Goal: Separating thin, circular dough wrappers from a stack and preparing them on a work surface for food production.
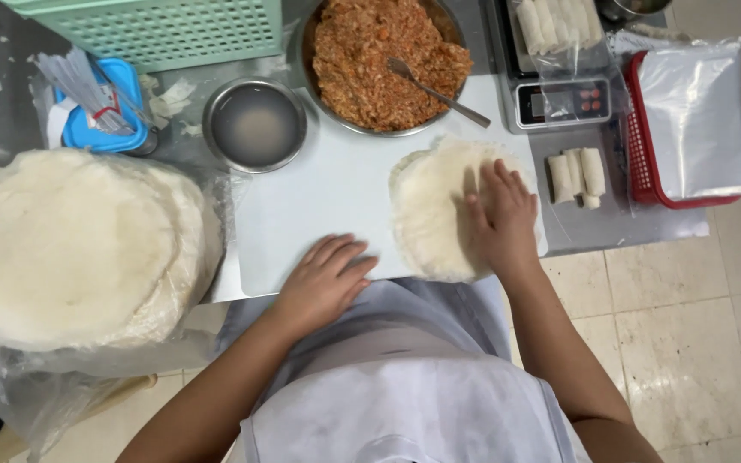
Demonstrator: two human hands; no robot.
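Two hands down on the white board [302,214], both mine, both open and flat, gripping nothing. My right hand [501,219] presses palm-down, fingers spread, on one round wrapper [435,210] lying at the right end of the board, near my apron. My left hand [323,279] rests on the board's near edge, well apart from the wrapper. One tall stack of wrappers [75,244] sits in clear plastic off to my left. Two metal bowls stand at the far edge of the board: one small bowl of cloudy water [255,124] and one big bowl of orange-brown filling [383,60] with one spoon [435,90] stuck in it. Three finished rolls [578,176] lie just right of the wrapper, below one scale [559,101]. More rolls sit bagged on the scale; I cannot count them. One red basket [645,163] holds plastic bags at far right.
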